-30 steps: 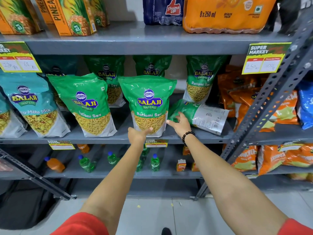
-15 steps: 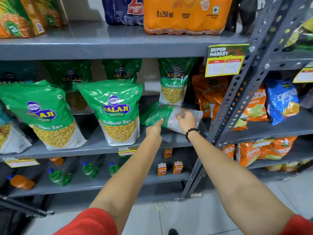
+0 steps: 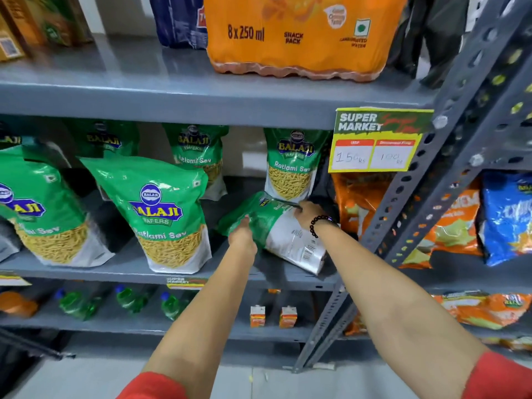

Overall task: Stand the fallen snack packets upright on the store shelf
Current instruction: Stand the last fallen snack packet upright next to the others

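Now both hands [image 3: 243, 236] on tilted packet [image 3: 283, 233].

green-and-white fallen packet [image 3: 276, 228]; grey shelf [image 3: 172, 272]; black bead bracelet [image 3: 318, 224]; red sleeves [image 3: 501, 375].

**Even store light, soft focus, wide-angle bending**

Bright, diffuse light is falling from above, leaving the recess under the upper shelf [image 3: 201, 102] dim. Glare is glinting off the green packets [image 3: 155, 203]. Motion blur is softening the juice cartons [image 3: 34, 24] at top left and the bottles [image 3: 129, 300] below. The upright post [image 3: 449, 156] is leaning with lens distortion.
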Available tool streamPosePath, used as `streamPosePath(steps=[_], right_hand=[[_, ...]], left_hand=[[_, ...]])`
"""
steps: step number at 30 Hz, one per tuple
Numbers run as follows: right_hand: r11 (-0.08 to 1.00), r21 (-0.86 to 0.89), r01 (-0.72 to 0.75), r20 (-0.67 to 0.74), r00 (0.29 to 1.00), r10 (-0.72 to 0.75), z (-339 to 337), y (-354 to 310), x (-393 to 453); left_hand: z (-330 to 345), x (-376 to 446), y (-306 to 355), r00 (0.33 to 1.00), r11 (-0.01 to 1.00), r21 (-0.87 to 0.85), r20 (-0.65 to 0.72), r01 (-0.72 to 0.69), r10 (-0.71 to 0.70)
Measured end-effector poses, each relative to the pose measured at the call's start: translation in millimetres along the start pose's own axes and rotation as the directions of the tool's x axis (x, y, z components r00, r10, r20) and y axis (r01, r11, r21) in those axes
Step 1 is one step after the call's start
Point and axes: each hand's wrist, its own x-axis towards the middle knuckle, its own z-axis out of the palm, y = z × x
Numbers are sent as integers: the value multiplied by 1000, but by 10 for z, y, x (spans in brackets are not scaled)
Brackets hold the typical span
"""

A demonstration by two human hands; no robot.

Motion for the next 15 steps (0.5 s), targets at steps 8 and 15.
streamPosePath(steps=[8, 15], right_hand=[[972, 233, -23, -182, 981, 67, -6, 44, 13], [729, 675, 112, -356, 915, 188, -86, -20, -196]], left_hand=[[36, -289, 66, 988, 989, 27, -51, -145, 146], [253, -677, 432, 895, 951, 44, -326, -306, 303]])
